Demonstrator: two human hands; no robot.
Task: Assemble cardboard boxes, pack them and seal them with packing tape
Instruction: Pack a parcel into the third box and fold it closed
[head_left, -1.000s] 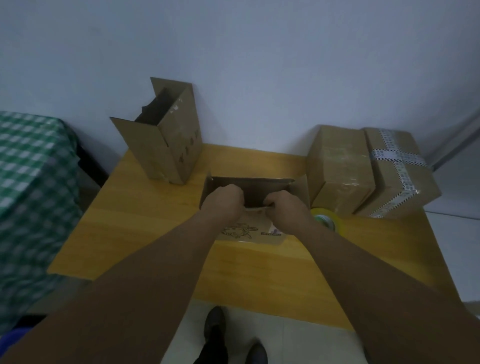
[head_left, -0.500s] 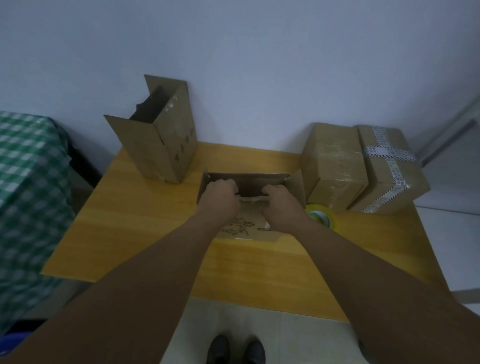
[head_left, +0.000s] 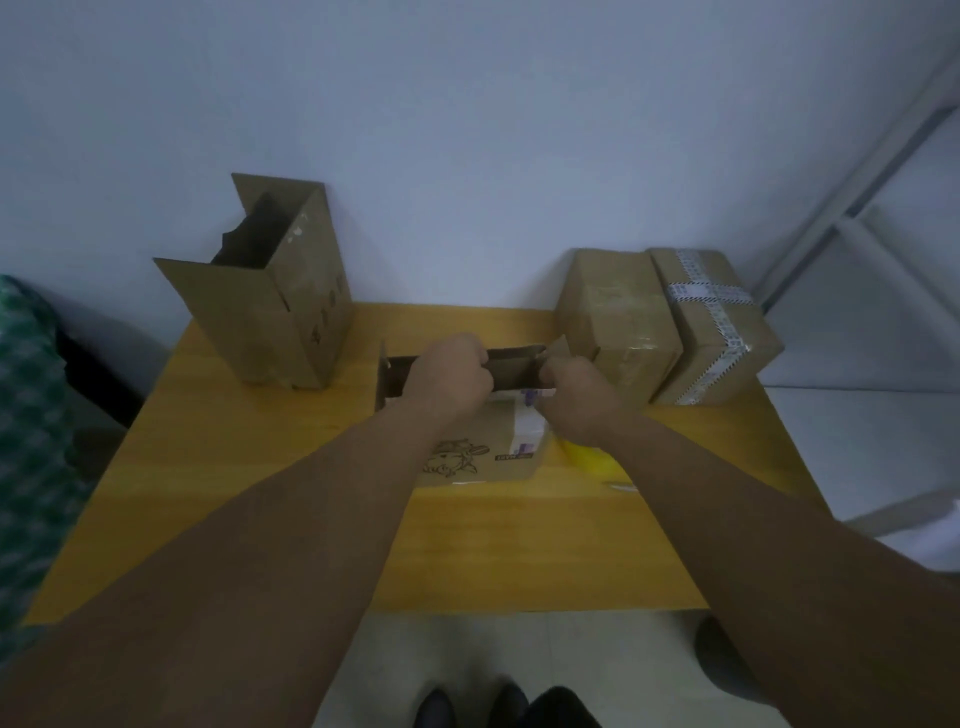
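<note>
A yellow wooden table (head_left: 519, 545) stood against a pale blue-grey wall (head_left: 467, 130). Left of the table hung a green checked cloth (head_left: 31, 441), with a dark gap between the two. Right of the table a white metal frame (head_left: 852, 202) rose beside the wall. Below the table's near edge lay pale floor tiles (head_left: 519, 654), a pair of dark shoes (head_left: 470, 706) and, further right, a dark blurred object (head_left: 722, 660)

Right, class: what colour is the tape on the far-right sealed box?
The tape is white with small dark print; the head view shows it best.

One head-worn wide-angle view looks steeply down, close over the wooden table (head_left: 249, 467).
</note>
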